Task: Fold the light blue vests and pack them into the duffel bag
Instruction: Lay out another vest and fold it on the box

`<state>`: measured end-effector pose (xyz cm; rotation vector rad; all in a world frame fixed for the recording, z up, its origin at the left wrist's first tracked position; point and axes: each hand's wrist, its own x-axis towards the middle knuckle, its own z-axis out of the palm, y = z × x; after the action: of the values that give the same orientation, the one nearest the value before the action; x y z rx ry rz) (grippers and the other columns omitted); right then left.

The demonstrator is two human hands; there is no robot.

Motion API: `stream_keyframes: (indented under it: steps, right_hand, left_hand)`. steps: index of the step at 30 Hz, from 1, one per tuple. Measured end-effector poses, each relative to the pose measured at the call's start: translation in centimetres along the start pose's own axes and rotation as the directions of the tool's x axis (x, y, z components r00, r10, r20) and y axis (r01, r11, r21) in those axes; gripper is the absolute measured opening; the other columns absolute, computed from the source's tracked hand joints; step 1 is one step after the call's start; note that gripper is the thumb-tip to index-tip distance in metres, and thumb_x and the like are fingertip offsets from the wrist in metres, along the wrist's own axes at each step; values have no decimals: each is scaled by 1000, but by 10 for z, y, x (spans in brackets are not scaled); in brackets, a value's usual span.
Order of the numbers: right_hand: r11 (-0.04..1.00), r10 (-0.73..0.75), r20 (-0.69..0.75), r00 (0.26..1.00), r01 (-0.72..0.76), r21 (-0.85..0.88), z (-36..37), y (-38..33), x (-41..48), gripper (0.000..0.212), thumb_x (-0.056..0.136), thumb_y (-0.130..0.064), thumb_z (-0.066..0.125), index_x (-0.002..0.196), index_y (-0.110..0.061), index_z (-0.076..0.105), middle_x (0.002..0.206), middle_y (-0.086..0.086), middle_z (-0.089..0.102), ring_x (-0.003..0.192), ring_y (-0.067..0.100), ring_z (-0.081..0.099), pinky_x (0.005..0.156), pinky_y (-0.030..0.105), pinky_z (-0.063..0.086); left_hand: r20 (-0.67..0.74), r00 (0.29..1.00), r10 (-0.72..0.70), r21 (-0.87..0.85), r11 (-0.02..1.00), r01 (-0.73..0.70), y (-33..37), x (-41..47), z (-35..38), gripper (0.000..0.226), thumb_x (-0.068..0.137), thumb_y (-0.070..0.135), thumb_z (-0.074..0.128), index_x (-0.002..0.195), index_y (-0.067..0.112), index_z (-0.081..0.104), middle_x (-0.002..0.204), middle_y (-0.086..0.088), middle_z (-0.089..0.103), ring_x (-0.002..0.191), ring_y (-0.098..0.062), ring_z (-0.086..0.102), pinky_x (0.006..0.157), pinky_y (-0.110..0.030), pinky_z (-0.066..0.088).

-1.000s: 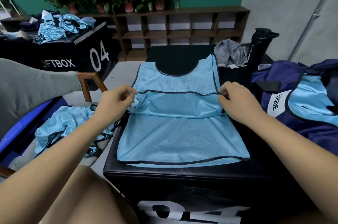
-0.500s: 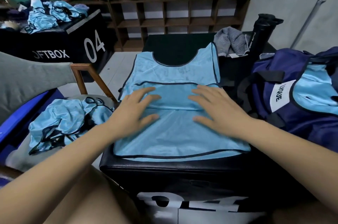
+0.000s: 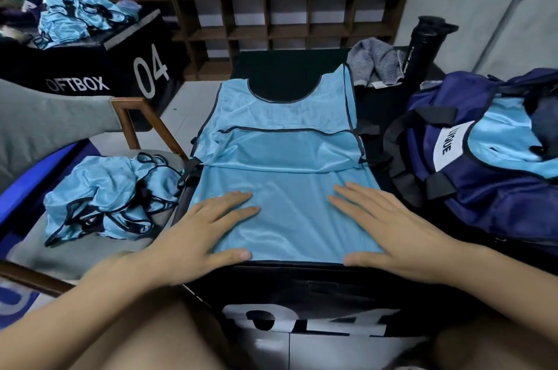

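I see the black counter [image 3: 302, 285] and, at its right, the navy duffel bag [image 3: 483, 203] with blue fabric showing at its opening. The light blue vest [image 3: 287, 164] lies flat on the counter, dark-piped, one layer folded across its middle. A crumpled vest heap [image 3: 111, 197] sits to the left. My left grip [image 3: 193, 236] and right grip [image 3: 401, 233] rest flat on the vest's near end, fingers straight, grasping nothing.
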<state>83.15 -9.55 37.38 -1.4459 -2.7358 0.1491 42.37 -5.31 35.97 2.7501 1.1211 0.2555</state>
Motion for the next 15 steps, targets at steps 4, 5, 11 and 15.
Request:
stream_keyframes:
  steps: [4, 5, 11, 15]
  right_hand:
    - [1000, -10, 11, 1000, 10, 19, -4, -5, -7, 99, 93, -91, 36, 168, -41, -6, 175, -18, -15, 161, 5, -17, 132, 34, -2]
    - [1000, -5, -9, 1000, 5, 19, -9, -4, -4, 97, 94, -90, 35, 169, -41, -4, 176, -18, -13, 161, 5, -15, 132, 33, -1]
    - [979, 196, -327, 924, -167, 117, -45, 28, 57, 61, 106, -58, 47, 157, -24, 46, 153, -2, 48, 142, 23, 43, 117, 44, 36]
    - [908, 416, -302, 858, -371, 195, -60, 64, 116, 40, 103, -33, 62, 140, -18, 59, 128, 7, 58, 117, 33, 53, 105, 51, 45]
  left_hand:
    - [7, 1000, 21, -19, 1000, -21, -1, 1, -4, 79, 99, 77, 53, 165, 46, 25, 175, 22, 11, 162, -2, 9, 130, -35, 18]
    - [1, 1000, 14, -52, 999, -14, -2, 5, -8, 78, 98, 76, 54, 165, 47, 27, 174, 23, 14, 161, -2, 13, 129, -33, 20]
    - [-208, 966, -151, -229, 968, 102, -30, 56, -46, 45, 104, 58, 59, 142, 34, 59, 146, 18, 53, 138, 2, 49, 117, -21, 36]
    - [-337, 866, -370, -341, 905, 254, -66, 104, -67, 15, 105, 40, 64, 116, 33, 71, 113, 19, 71, 104, 7, 64, 89, -27, 52]
